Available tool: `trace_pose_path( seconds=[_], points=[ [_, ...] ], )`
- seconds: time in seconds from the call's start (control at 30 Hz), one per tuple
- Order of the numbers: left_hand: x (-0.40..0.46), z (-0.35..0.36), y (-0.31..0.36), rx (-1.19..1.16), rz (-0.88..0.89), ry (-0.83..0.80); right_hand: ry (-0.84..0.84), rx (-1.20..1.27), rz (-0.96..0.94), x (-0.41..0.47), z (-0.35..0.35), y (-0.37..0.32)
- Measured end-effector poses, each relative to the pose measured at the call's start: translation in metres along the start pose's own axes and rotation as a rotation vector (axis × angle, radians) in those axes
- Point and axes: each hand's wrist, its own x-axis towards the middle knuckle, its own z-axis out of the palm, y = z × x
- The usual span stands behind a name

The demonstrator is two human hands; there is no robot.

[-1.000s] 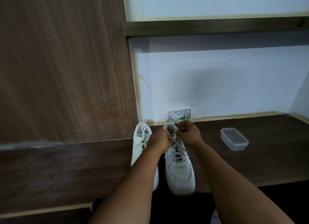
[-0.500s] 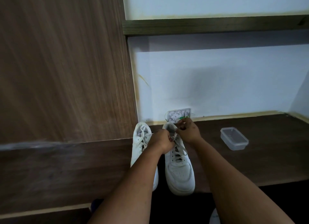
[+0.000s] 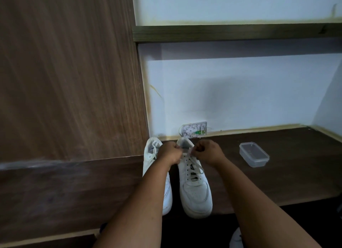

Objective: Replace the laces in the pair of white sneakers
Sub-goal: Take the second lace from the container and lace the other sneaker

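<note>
Where the dark wooden worktop [image 3: 277, 173] runs below the pale wall [image 3: 240, 92], a tall wood-grain panel [image 3: 64, 72] well to the left of both hands. Above and beyond the hands, a wooden shelf [image 3: 231, 32] set across the wall. Directly under the hands, two white sneakers side by side on the worktop, toes toward the near edge: right sneaker [image 3: 194, 188] between the two forearms, left sneaker [image 3: 150, 155] partly hidden beneath the left forearm. Well to the right of the right hand, a clear plastic container [image 3: 253, 154] lying on the worktop, apart from the shoes. Just beyond the hands, against the base of the wall, a small white packet [image 3: 194, 130] with a green mark. Left hand [image 3: 169, 153] curled into a fist at the collar of the right sneaker, gripping a lace end at the fingertips. Right hand [image 3: 207, 152] likewise curled, pinching the white lace [image 3: 198, 166] near the top eyelets. From the right hand, a loose loop of that lace trailing down over the tongue toward the toe. Lower eyelets of the right sneaker bare and dark. Left sneaker laced, untouched by either hand.
</note>
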Motion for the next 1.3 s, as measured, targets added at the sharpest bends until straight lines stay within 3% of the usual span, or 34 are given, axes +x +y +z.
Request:
trace_pose_path(
  seconds=[0.07, 0.17, 0.27, 0.6, 0.8, 0.93, 1.13, 1.23, 1.3],
  points=[
    [0.004, 0.002, 0.005, 0.020, 0.027, 0.017, -0.015, -0.066, -0.038, -0.007, 0.004, -0.001],
    [0.007, 0.008, 0.012, 0.075, 0.020, -0.134, 0.070, -0.073, -0.052, -0.010, 0.016, 0.003],
    [0.012, 0.011, 0.018, 0.083, -0.006, -0.140, 0.134, -0.036, -0.044, -0.009, 0.021, 0.007],
    [0.016, 0.016, 0.022, -0.395, -0.211, -0.142, 0.164, 0.016, 0.037, -0.003, 0.024, 0.006],
    [0.015, 0.022, 0.014, 0.169, -0.044, 0.089, 0.115, -0.106, 0.027, -0.004, 0.020, 0.002],
    [0.012, 0.026, 0.015, 0.244, -0.059, 0.110, 0.059, -0.211, 0.063, -0.004, 0.022, -0.003],
    [0.007, 0.026, 0.017, 0.076, -0.160, 0.126, 0.015, -0.257, -0.006, -0.009, 0.021, 0.004],
    [0.011, 0.026, 0.014, -0.129, -0.218, 0.042, -0.112, -0.107, 0.099, -0.009, 0.020, 0.009],
    [0.006, 0.021, 0.018, -0.098, -0.160, 0.086, -0.131, -0.099, 0.224, -0.008, 0.018, 0.011]
  ],
)
